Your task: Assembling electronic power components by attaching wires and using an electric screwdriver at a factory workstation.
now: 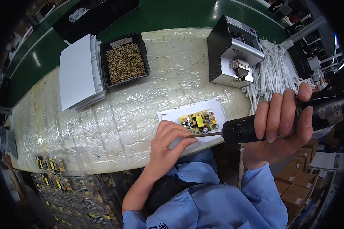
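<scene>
My right hand (283, 122) is wrapped round a black electric screwdriver (239, 129), held level with its long bit (206, 134) pointing left. The thumb and forefinger of my left hand (168, 141) are pinched together at the bit's tip; whatever small thing they hold there is too hidden to name. Just behind the bit, a circuit board (198, 119) with a yellow transformer and capacitors lies in a shallow white tray (166, 114) at the table's near edge. The bit crosses in front of the board's lower part.
A black bin (143, 47) full of brass-coloured screws (126, 63) stands beside stacked white panels (78, 72). To the right are a black-and-silver machine (233, 53) and bundled white cables (273, 72). Clear trays with more boards (49, 164) are stacked at lower left. Plastic film covers the table (103, 133).
</scene>
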`<state>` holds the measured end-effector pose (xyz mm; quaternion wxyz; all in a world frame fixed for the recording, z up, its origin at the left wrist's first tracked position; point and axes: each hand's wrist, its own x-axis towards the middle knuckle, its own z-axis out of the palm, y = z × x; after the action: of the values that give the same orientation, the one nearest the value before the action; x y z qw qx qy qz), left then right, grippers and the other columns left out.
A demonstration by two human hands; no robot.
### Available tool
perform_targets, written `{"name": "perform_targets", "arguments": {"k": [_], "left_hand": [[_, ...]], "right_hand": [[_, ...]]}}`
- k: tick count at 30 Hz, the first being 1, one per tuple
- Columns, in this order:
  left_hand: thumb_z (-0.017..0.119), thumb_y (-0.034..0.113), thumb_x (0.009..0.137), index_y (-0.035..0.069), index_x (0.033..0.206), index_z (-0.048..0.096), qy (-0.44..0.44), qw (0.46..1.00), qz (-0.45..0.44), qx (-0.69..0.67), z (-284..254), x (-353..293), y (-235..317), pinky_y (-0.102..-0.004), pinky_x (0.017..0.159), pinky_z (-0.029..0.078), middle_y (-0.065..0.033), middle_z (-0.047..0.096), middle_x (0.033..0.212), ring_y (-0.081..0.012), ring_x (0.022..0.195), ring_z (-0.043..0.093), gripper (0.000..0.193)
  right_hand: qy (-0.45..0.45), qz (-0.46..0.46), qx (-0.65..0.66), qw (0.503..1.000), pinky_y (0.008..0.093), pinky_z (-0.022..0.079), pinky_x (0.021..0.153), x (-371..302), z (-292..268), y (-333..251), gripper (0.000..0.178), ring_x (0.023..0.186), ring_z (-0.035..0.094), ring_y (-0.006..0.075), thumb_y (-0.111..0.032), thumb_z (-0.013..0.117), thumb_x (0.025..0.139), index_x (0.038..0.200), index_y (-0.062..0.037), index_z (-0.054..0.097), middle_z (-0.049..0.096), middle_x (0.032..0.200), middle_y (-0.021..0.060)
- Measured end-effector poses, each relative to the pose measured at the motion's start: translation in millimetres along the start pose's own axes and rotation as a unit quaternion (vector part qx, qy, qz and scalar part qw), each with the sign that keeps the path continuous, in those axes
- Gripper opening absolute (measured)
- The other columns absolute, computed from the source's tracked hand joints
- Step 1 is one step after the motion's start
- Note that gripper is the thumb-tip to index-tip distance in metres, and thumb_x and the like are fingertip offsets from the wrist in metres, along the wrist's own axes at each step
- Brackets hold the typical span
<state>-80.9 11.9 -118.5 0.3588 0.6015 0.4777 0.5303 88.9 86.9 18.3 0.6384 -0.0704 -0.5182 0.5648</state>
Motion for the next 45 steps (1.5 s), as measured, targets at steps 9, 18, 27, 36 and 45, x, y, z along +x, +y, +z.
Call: {"name": "perform_targets", "arguments": {"k": [9, 18, 27, 36, 45], "left_hand": [[0.077, 0.002, 0.073, 0.004, 0.091, 0.069, -0.007, 0.984, 0.109, 0.140, 9, -4, 10, -0.0367, 0.078, 0.046, -0.0061, 0.065, 0.089, -0.0259, 0.088, 0.057, 0.019], [0.079, 0.000, 0.071, -0.001, 0.092, 0.067, -0.008, 0.968, 0.151, 0.201, 28, -6, 17, -0.0367, 0.072, 0.047, -0.0088, 0.062, 0.086, -0.0266, 0.080, 0.059, 0.024], [0.078, -0.001, 0.073, 0.001, 0.088, 0.073, 0.043, 0.994, 0.066, 0.077, 30, -3, 5, -0.0340, 0.072, 0.049, -0.0087, 0.069, 0.086, -0.0241, 0.080, 0.062, 0.017], [0.076, 0.001, 0.077, -0.001, 0.094, 0.073, 0.001, 0.999, 0.053, 0.005, 27, -6, -5, -0.0359, 0.076, 0.051, -0.0109, 0.069, 0.091, -0.0273, 0.086, 0.063, 0.017], [0.081, 0.021, 0.074, -0.002, 0.140, 0.044, -0.074, 0.983, 0.041, 0.163, 11, 13, -14, -0.0459, 0.106, 0.037, -0.0192, 0.049, 0.133, -0.0382, 0.126, 0.043, 0.079]], "right_hand": [[-0.104, 0.058, -0.019, 0.993, 0.0285, 0.044, 0.043, 2, -13, -12, 0.019, 0.049, 0.045, 0.0130, -0.019, 0.047, 0.102, 0.111, -0.0065, 0.037, 0.046, 0.066, 0.0023], [-0.149, 0.096, -0.010, 0.984, 0.0307, 0.049, 0.043, 4, -26, -9, 0.023, 0.048, 0.052, 0.0152, -0.017, 0.056, 0.098, 0.108, -0.0081, 0.037, 0.051, 0.064, 0.0036], [-0.083, 0.058, 0.035, 0.994, 0.0298, 0.044, 0.042, 6, -38, 0, 0.025, 0.045, 0.045, 0.0133, -0.021, 0.051, 0.101, 0.117, -0.0048, 0.040, 0.048, 0.064, 0.0030], [-0.096, 0.049, 0.080, 0.991, 0.0274, 0.047, 0.047, 12, -44, 9, 0.025, 0.050, 0.046, 0.0104, -0.021, 0.042, 0.103, 0.118, -0.0014, 0.040, 0.047, 0.069, 0.0028], [-0.023, 0.000, -0.164, 0.986, 0.0265, 0.041, 0.044, 17, -38, 33, 0.023, 0.045, 0.040, 0.0099, -0.020, 0.050, 0.098, 0.114, -0.0047, 0.042, 0.041, 0.061, 0.0003]]}}
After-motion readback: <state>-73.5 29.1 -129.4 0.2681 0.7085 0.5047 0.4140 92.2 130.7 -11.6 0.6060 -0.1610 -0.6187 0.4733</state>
